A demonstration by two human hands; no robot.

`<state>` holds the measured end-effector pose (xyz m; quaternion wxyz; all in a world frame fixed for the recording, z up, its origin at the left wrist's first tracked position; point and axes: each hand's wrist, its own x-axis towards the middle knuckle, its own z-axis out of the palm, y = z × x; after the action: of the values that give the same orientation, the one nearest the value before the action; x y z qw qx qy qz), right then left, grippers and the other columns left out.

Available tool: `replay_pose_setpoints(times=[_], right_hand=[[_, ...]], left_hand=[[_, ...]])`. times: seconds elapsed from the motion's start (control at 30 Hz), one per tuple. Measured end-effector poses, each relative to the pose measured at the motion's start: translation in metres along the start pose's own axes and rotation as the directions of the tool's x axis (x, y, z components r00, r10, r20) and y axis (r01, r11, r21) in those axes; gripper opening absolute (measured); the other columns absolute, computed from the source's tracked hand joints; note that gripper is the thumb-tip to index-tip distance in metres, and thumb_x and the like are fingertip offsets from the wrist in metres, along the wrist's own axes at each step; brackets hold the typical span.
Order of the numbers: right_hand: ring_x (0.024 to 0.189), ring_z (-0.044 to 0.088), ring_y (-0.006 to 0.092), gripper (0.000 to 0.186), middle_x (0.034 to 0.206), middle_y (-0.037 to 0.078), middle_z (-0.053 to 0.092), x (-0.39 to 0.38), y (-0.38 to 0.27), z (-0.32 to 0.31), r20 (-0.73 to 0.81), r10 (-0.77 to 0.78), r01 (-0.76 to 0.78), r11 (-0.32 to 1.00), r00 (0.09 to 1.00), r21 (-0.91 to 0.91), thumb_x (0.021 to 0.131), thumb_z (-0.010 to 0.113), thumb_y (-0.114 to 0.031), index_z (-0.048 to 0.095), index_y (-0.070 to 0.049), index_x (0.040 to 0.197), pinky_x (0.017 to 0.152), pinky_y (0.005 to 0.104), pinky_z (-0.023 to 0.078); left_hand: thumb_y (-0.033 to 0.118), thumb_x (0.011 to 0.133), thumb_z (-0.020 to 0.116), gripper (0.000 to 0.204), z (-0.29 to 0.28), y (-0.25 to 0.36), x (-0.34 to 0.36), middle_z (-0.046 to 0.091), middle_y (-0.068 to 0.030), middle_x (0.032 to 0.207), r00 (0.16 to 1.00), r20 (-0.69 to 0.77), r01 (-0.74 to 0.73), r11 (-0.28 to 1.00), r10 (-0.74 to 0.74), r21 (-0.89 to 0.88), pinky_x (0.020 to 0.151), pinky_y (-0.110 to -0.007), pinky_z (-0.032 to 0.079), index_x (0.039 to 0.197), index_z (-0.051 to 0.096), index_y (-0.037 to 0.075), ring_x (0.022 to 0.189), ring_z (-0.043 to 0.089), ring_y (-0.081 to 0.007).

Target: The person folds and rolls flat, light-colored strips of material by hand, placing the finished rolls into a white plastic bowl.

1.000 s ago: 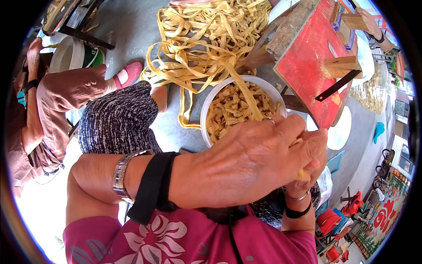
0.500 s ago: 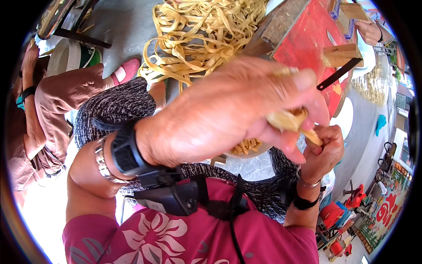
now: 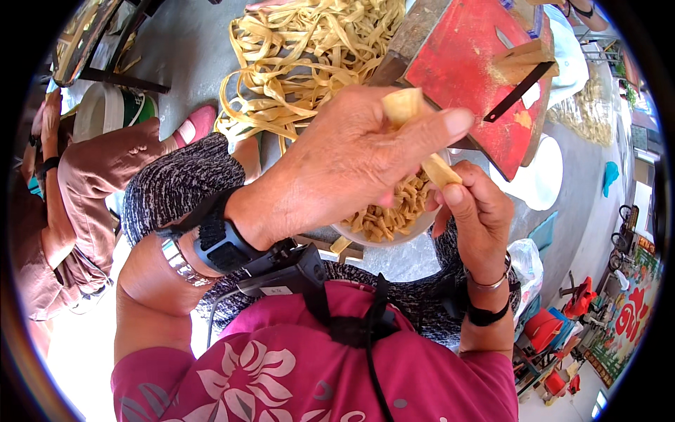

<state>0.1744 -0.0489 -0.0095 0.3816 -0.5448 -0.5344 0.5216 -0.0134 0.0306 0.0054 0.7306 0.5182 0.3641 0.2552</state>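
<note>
Flat pale-yellow strip (image 3: 440, 169) lies above a round white bowl (image 3: 399, 242), held in the curled left hand (image 3: 337, 162) and pinched by the right hand (image 3: 481, 211). Folding seems in hand; the next move likely calls for steady tension.

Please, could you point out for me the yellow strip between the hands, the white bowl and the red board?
Yellow strip (image 3: 441, 170): head view, its exposed middle.
White bowl (image 3: 420, 229): head view, its lower right rim.
Red board (image 3: 465, 83): head view, its bare red surface.
</note>
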Motion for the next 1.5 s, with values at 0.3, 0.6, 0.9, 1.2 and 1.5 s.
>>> replay_pose_setpoints(times=[0.3,0.6,0.9,1.2,1.5], right_hand=[[0.062,0.053,0.0052,0.019,0.077,0.003,0.056,0.002,-0.010,0.007,-0.021,0.109,-0.109,0.994,0.994,0.009,0.093,0.054,-0.017,0.058,0.001,0.098,0.049,0.0187,0.044],[0.050,0.039,0.0119,0.031,0.058,0.005,0.042,-0.008,-0.015,-0.019,-0.028,-0.092,0.085,0.979,0.995,-0.186,0.091,0.057,-0.023,0.052,0.001,0.071,0.046,0.0268,0.031],[0.046,0.044,0.0056,0.031,0.059,-0.001,0.047,-0.009,-0.045,-0.040,-0.291,-0.144,0.076,0.970,0.946,-0.231,0.092,0.055,-0.021,0.055,0.002,0.071,0.040,0.0229,0.034],[0.056,0.037,0.0078,0.021,0.057,0.003,0.043,0.026,-0.014,-0.063,-0.492,-0.255,0.021,0.902,0.832,-0.432,0.091,0.055,-0.015,0.055,0.000,0.077,0.049,0.0264,0.036],[0.049,0.044,0.0083,0.025,0.061,0.003,0.050,-0.008,-0.033,-0.053,-0.464,0.077,-0.122,0.990,0.882,-0.068,0.093,0.053,-0.018,0.054,0.000,0.075,0.046,0.0258,0.039]], left_hand=[[0.020,0.091,0.057,0.018,0.006,0.006,0.006,0.052,0.0012,0.059,0.997,0.014,0.073,0.997,-0.073,-0.004,0.037,-0.017,0.033,0.089,0.061,0.003,0.041,0.043,-0.0029],[0.007,0.088,0.058,0.006,-0.010,0.014,0.007,0.052,0.0010,0.064,0.992,0.043,-0.105,0.973,0.116,-0.205,0.037,-0.018,0.030,0.087,0.058,0.002,0.043,0.039,-0.0007],[0.010,0.089,0.057,0.010,0.011,0.023,0.034,0.050,0.0016,0.067,0.964,0.001,-0.262,0.955,0.265,-0.137,0.042,-0.018,0.036,0.092,0.061,0.002,0.050,0.040,-0.0017],[0.012,0.089,0.057,0.011,0.024,-0.001,0.107,0.047,0.0047,0.059,0.789,-0.003,-0.546,0.704,0.614,0.454,0.044,-0.022,0.035,0.084,0.060,0.003,0.050,0.043,-0.0036],[0.015,0.085,0.062,0.014,0.013,0.010,0.063,0.051,-0.0090,0.058,0.888,-0.025,-0.349,0.710,0.458,0.612,0.050,-0.025,0.039,0.083,0.060,0.001,0.054,0.047,-0.0055]])
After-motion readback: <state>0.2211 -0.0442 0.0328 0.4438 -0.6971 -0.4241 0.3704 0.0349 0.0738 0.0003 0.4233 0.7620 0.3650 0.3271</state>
